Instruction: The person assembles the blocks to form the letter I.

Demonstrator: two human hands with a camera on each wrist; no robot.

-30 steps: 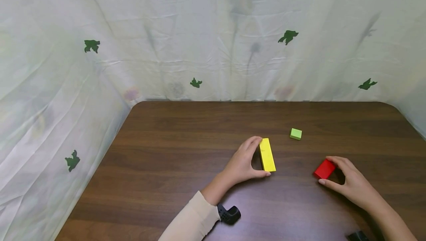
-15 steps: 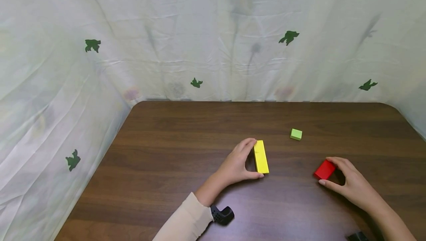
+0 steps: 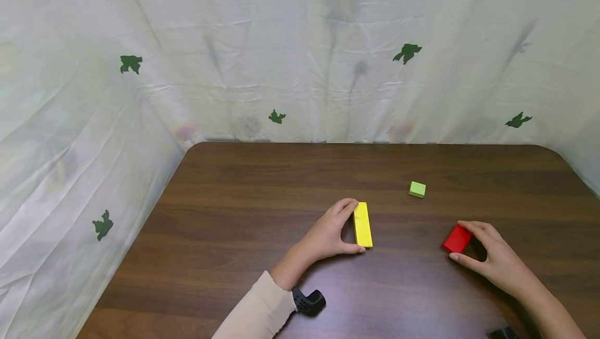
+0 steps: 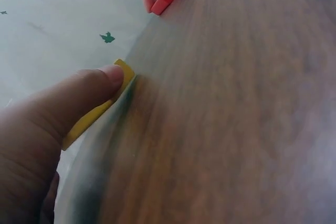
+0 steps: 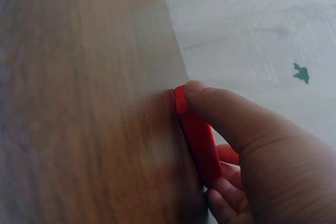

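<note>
My left hand (image 3: pixel 325 232) pinches a long yellow block (image 3: pixel 363 225) by its two ends, thumb at the near end and fingers at the far end. In the left wrist view the thumb presses on the end of the yellow block (image 4: pixel 89 121). To the right, my right hand (image 3: pixel 499 255) grips a shorter red block (image 3: pixel 457 238) between thumb and fingers. The right wrist view has this red block (image 5: pixel 198 139) right at the tabletop. A small light green block (image 3: pixel 417 189) lies on the table beyond and between the hands, touched by neither.
The brown wooden table (image 3: pixel 262 183) has a far edge against a pale curtain (image 3: pixel 300 58) printed with green bird shapes. A black wrist device (image 3: pixel 309 302) sits on the left wrist; another dark device (image 3: pixel 503 333) shows by the right wrist.
The left hand has moved left and slightly nearer with the yellow block, away from the red one. The right hand, red block and green block have stayed nearly still.
</note>
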